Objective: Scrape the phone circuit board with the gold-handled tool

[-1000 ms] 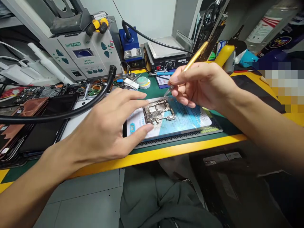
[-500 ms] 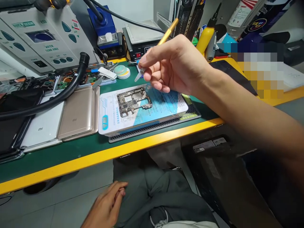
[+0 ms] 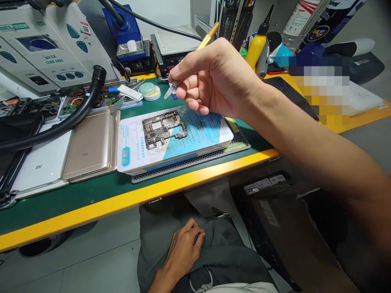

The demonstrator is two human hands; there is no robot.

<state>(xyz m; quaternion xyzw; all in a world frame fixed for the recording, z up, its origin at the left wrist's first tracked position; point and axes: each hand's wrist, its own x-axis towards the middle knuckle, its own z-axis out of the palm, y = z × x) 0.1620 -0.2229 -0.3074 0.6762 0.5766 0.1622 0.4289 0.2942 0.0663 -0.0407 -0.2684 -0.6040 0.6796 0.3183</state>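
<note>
In my right hand (image 3: pixel 204 79) is a slim gold pen-shaped tool (image 3: pixel 209 36) with a translucent pointed tip (image 3: pixel 170 91). Thumb and fingers close round it, and the tip points down and left, above the bench. Below and left of that hand, a phone logic board (image 3: pixel 163 130) lies flat on a white and blue box (image 3: pixel 201 134), apart from the tool. My left hand (image 3: pixel 185 244) rests on my lap, fingers loosely bent, a small gap showing beside the thumb. I see nothing in it.
Xiaomi phones, one gold (image 3: pixel 88 146) and one white (image 3: pixel 41 162), lie left of the box. A thick black hose (image 3: pixel 88 99) crosses above them from the soldering station (image 3: pixel 45 49). Round tins (image 3: pixel 150 91) sit behind. A yellow bottle (image 3: pixel 255 51) stands at the back right.
My left hand has moved right and up, further onto my lap. The bench view has shifted slightly left. My right hand keeps its grip on the gold tool above the bench.
</note>
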